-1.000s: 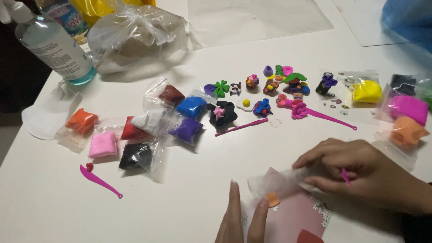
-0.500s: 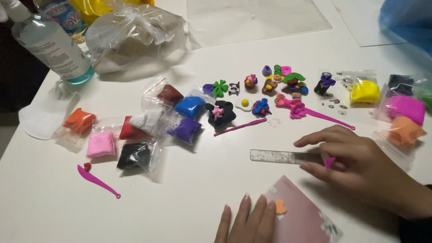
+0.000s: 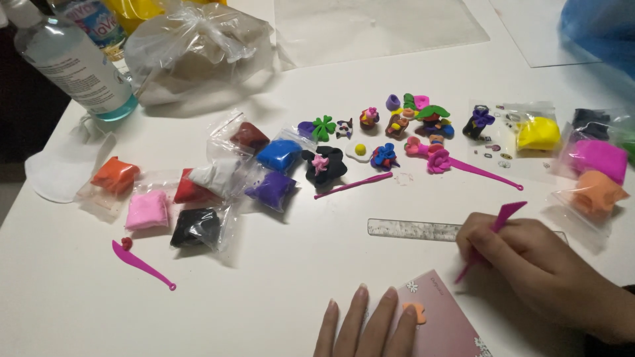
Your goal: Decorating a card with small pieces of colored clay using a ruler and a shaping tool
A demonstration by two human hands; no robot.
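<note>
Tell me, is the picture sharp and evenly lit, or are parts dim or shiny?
Head view: mostly sharp and evenly lit on the white table; soft shadows beside the clear bags of coloured clay; glare on the crumpled clear plastic bag; the top left corner is dark; the right hand with the pink plastic tool is slightly soft.

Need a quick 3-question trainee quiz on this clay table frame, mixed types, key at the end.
1. True or false: the right hand holds a pink sculpting tool in its grip.
2. What does the left hand rest on? A) pink card B) ruler C) bottle
3. Which clay bag lies next to the yellow clay bag: the orange one by the bottle, or the magenta one?

Key:
1. True.
2. A, the pink card.
3. The magenta clay bag.
</note>
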